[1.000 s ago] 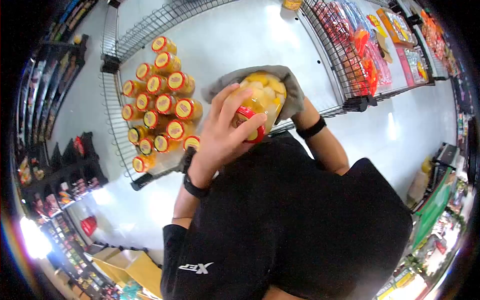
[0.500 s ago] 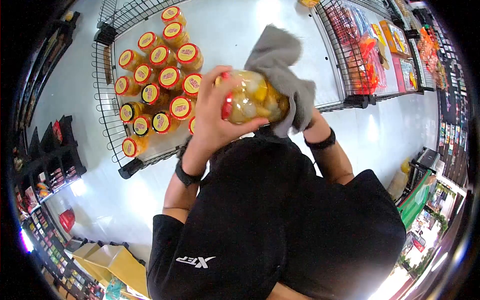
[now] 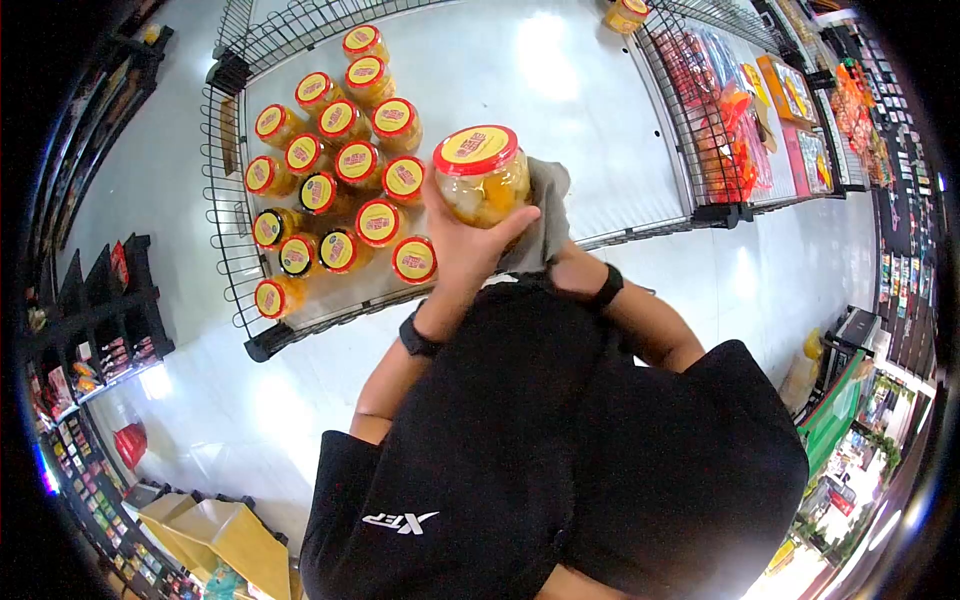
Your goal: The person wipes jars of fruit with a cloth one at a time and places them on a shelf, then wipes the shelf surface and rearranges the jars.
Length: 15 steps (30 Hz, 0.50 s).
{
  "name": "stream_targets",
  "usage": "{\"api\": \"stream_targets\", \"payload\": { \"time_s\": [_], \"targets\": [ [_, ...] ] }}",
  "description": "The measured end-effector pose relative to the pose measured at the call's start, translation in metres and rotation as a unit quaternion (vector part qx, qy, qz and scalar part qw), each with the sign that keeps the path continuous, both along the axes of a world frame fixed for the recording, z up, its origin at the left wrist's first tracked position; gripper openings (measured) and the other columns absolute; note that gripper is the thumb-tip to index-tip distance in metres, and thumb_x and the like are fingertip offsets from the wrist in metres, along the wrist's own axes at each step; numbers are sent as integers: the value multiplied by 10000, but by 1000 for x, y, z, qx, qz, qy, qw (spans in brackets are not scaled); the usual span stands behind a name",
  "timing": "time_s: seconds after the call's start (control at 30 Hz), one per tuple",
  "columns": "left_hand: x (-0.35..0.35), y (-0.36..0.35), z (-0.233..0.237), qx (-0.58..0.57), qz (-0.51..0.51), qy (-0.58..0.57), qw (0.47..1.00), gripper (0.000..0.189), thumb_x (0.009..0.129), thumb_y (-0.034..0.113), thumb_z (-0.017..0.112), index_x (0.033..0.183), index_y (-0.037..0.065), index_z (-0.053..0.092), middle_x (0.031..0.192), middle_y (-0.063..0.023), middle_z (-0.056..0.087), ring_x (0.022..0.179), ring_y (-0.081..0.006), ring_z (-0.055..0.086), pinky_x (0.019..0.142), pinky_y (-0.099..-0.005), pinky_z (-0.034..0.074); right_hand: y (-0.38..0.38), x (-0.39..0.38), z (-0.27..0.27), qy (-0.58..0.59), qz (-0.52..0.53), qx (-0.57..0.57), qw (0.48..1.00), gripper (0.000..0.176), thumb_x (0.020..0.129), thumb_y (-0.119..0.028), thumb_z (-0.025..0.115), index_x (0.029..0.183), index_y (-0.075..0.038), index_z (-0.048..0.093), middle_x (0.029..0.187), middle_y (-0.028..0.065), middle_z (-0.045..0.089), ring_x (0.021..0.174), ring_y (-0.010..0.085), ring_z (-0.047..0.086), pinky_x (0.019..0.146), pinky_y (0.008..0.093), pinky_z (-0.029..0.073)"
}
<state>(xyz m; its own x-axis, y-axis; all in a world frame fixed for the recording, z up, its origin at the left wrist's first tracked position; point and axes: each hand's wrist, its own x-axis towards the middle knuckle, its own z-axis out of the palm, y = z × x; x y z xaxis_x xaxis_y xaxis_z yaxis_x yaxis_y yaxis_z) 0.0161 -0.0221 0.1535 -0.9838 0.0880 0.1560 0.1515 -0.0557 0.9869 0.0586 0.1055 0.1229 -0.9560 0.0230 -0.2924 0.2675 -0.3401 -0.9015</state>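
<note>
My left hand [image 3: 465, 235] is closed around a glass jar [image 3: 492, 195] of pale and yellow fruit pieces, its thumb across the front. The jar's red-rimmed yellow lid faces up, and the jar tilts slightly. Behind the jar's right side hangs a grey cloth [image 3: 548, 205], touching the glass. My right hand [image 3: 572, 268] is at the lower end of this cloth, its fingers mostly hidden by it. To the left stand several similar jars [image 3: 357, 160] in a group, most with red-rimmed lids and a few with black-rimmed ones.
The jars stand on a white shelf [image 3: 500, 80] with a black wire guard [image 3: 228, 215] along its left side. A lone jar [image 3: 626, 14] is at the far edge. Packaged goods [image 3: 720, 130] fill the wire section at right. A yellow box [image 3: 235, 545] sits lower left.
The jar has turned from lying sideways to lid-up, still in my left hand. The cloth and my right hand have moved lower and left, partly behind the jar.
</note>
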Motion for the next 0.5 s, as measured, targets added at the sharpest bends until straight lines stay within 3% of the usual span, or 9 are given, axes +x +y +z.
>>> {"api": "stream_targets", "payload": {
  "time_s": [0.07,0.13,0.17,0.27,0.3,0.37,0.43,0.47,0.5],
  "targets": [
    [-3,3,-1,53,-53,-44,996,1089,633,219,981,1457,-44,319,1345,-171,549,1236,-257,578,1056,-392,485,-8,3,31,92,-41,85,991,571,1096,-408,426,1546,-75,311,1557,87,394,1399,242,435,1187,395,381],
    [-12,-2,-9,40,-118,-16,992,1045,638,227,969,1441,-37,355,1344,-178,557,1237,-259,578,1057,-393,482,0,-12,10,108,-95,-107,984,561,1090,-401,446,1535,-81,323,1535,67,419,1375,230,460,1171,392,400],
    [-15,-4,2,-73,-138,31,987,1011,624,257,953,1424,-22,402,1322,-184,580,1238,-275,587,1053,-388,480,1,-24,9,89,-118,-291,945,561,1082,-405,470,1522,-83,338,1510,58,453,1348,225,489,1156,390,419],
    [-24,2,18,-162,-183,116,963,1027,601,318,938,1427,-10,424,1302,-205,593,1213,-339,609,1045,-407,481,9,-17,35,135,-213,-20,967,422,1037,-410,563,1256,-49,569,1173,93,658,1104,176,642,983,372,548],
    [-28,4,20,-191,-205,108,954,1007,605,344,925,1416,-4,439,1314,-220,592,1202,-383,607,1034,-439,487,12,-16,39,155,-235,170,944,386,1032,-381,582,1206,-37,590,1105,110,671,1067,168,653,945,365,565],
    [-34,9,28,-243,-237,166,926,1002,599,336,920,1414,0,443,1327,-222,591,1190,-416,599,1007,-453,501,30,-7,73,220,-176,439,853,367,1013,-295,605,1214,7,547,1159,101,643,1097,183,627,922,358,554],
    [-33,22,12,-291,-229,193,908,1057,560,314,929,1440,23,420,1328,-214,594,1180,-436,588,982,-464,510,43,-16,76,156,-25,714,682,400,961,-276,634,1254,-15,552,1139,106,660,1128,239,620,917,406,542],
    [-33,27,7,-252,-202,248,913,770,702,267,853,1357,24,531,1218,-191,663,1108,-366,648,936,-419,527,53,-12,25,179,-66,502,843,396,915,-271,659,1216,-21,597,1107,121,673,1119,282,619,911,430,535],
    [-32,33,-7,-158,-219,86,959,640,756,246,806,1306,19,570,1169,-180,680,1069,-333,659,915,-404,528,62,-8,-25,205,-122,254,937,393,869,-265,684,1178,-27,641,1074,136,686,1110,324,619,906,454,529]
  ]
}}
